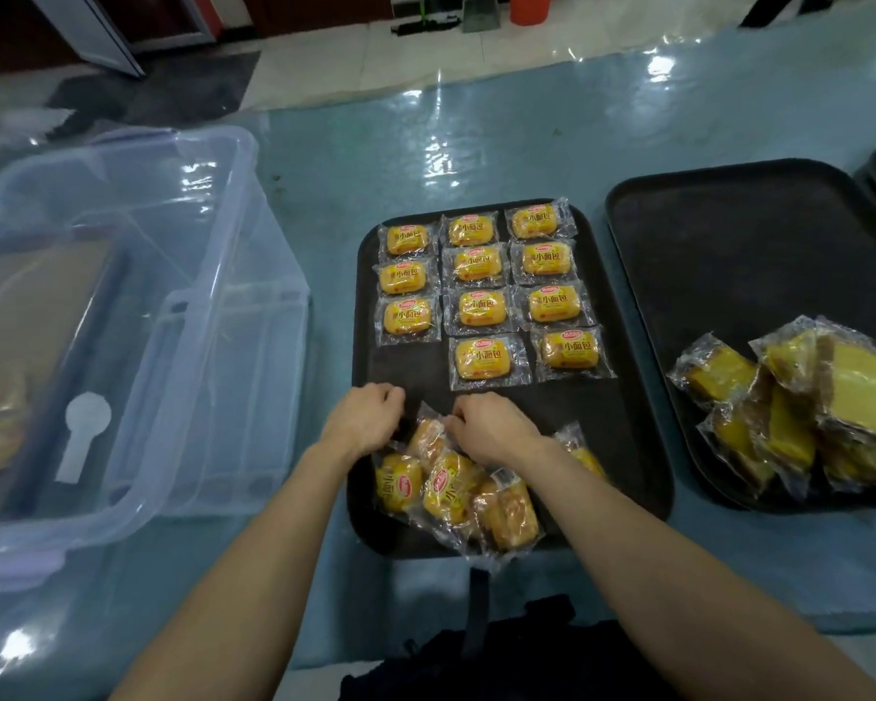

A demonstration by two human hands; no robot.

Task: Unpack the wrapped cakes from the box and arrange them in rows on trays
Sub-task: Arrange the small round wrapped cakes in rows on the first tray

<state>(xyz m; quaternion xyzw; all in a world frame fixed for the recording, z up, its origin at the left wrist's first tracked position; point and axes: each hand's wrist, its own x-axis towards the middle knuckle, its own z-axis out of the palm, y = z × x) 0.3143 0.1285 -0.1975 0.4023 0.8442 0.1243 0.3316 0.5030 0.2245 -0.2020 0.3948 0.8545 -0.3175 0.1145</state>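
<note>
Blue tabletop (476, 144). Loose wrapped cakes (451, 493) heaped at near end of black tray (623, 422), rows (481, 306) beyond. Likely light, soft, film slippery; lift by crimped edge. Right hand (491, 427) pinches a wrapper; left hand (362, 419) curled, grip unclear. Clear box (122, 220) left of tray.

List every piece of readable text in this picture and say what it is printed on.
"小面包": wrapper of each rowed cake, middle tray.
Red oval logo above it: too small to read.
Heaped cakes: same print, partly hidden.
Sliced cakes, right tray: no text legible.
</note>
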